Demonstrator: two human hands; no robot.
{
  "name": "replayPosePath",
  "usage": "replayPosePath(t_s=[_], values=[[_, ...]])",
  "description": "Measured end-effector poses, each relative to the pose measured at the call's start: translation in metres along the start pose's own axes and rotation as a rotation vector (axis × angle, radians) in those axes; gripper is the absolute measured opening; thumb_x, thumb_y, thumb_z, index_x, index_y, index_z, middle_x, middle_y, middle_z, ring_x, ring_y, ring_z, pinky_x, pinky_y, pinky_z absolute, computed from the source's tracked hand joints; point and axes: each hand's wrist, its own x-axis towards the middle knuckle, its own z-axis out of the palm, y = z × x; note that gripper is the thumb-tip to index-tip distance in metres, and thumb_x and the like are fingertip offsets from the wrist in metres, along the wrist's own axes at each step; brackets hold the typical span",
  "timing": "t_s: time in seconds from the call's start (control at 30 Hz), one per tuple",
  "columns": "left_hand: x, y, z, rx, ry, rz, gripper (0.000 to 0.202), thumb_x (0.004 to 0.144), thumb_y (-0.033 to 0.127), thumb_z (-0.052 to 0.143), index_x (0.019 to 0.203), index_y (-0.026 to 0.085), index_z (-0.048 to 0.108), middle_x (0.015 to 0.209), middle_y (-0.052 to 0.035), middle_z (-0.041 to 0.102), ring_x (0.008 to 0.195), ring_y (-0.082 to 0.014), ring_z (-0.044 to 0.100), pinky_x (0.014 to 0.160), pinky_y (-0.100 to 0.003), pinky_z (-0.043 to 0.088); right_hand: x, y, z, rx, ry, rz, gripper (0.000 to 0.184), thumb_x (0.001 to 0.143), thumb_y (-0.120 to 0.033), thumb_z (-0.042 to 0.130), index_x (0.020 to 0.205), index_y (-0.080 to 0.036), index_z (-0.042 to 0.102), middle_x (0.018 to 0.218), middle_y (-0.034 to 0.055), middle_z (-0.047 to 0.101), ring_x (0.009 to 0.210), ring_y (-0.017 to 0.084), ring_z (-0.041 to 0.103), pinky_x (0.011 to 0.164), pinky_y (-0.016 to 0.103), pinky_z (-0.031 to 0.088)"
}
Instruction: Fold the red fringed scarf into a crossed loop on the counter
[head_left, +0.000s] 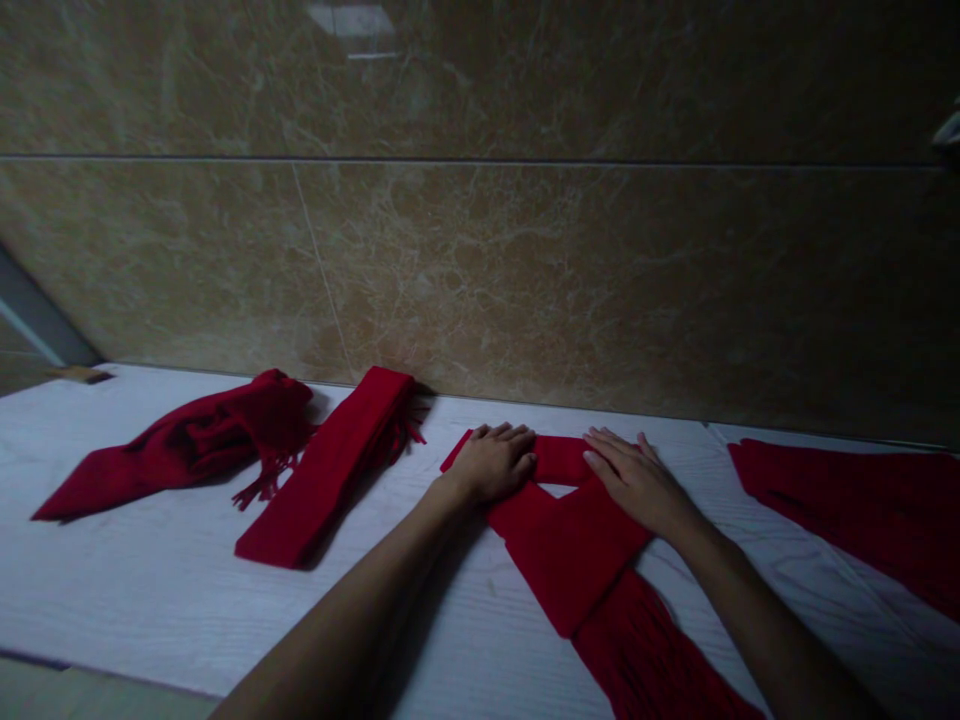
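A red fringed scarf (577, 560) lies in front of me, folded flat into a loop with its ends crossed. Its fringed tail runs toward the lower right. My left hand (493, 462) lies flat on the upper left corner of the loop, fingers stretched out. On the upper right corner rests my right hand (630, 478), also flat with the fingers extended. Between the hands a straight red band shows, and a small gap of white surface appears below it. Neither hand is closed around the cloth.
A red scarf folded into a strip (330, 470) and a loosely bunched red scarf (187, 440) lie to the left. More red cloth (862, 500) is at the right. The white wood-grain surface (150, 590) meets a brown marble-tiled wall (480, 280) behind.
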Motion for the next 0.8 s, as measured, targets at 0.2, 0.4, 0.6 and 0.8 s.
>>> replayPosePath(t_s=[0.2, 0.4, 0.6, 0.8], values=[[0.0, 0.0, 0.0, 0.007, 0.004, 0.003, 0.054, 0.103, 0.046, 0.03, 0.151, 0.025, 0.045, 0.16, -0.0053, 0.046, 0.148, -0.0281, 0.042, 0.121, -0.053, 0.032, 0.001, -0.006, 0.006, 0.013, -0.022, -0.049, 0.049, 0.101, -0.041, 0.035, 0.138, -0.022, 0.062, 0.147, 0.0102, 0.058, 0.141, 0.026, 0.051, 0.125, 0.061, 0.016], [0.0, 0.0, 0.0, 0.019, 0.007, 0.008, 0.053, 0.103, 0.045, 0.03, 0.15, 0.026, 0.046, 0.159, -0.0049, 0.047, 0.147, -0.0277, 0.042, 0.12, -0.051, 0.034, 0.002, 0.016, 0.003, -0.005, 0.054, 0.139, 0.052, 0.102, -0.039, 0.031, 0.139, -0.019, 0.06, 0.148, 0.0134, 0.057, 0.142, 0.028, 0.049, 0.123, 0.064, 0.019], [0.0, -0.001, 0.001, 0.005, 0.027, 0.018, 0.054, 0.103, 0.045, 0.031, 0.149, 0.023, 0.048, 0.157, -0.0069, 0.049, 0.146, -0.0291, 0.045, 0.119, -0.052, 0.035, 0.0, -0.002, 0.004, 0.034, 0.009, -0.043, 0.052, 0.102, -0.042, 0.033, 0.143, -0.02, 0.057, 0.153, 0.0111, 0.052, 0.147, 0.026, 0.043, 0.125, 0.06, 0.017], [0.0, 0.0, -0.001, -0.001, 0.002, 0.0, 0.054, 0.103, 0.044, 0.031, 0.15, 0.024, 0.046, 0.16, -0.0053, 0.045, 0.148, -0.0279, 0.042, 0.121, -0.051, 0.033, 0.002, 0.008, 0.003, -0.006, -0.004, 0.066, 0.047, 0.102, -0.039, 0.036, 0.138, -0.023, 0.062, 0.148, 0.011, 0.058, 0.143, 0.028, 0.048, 0.123, 0.065, 0.018]])
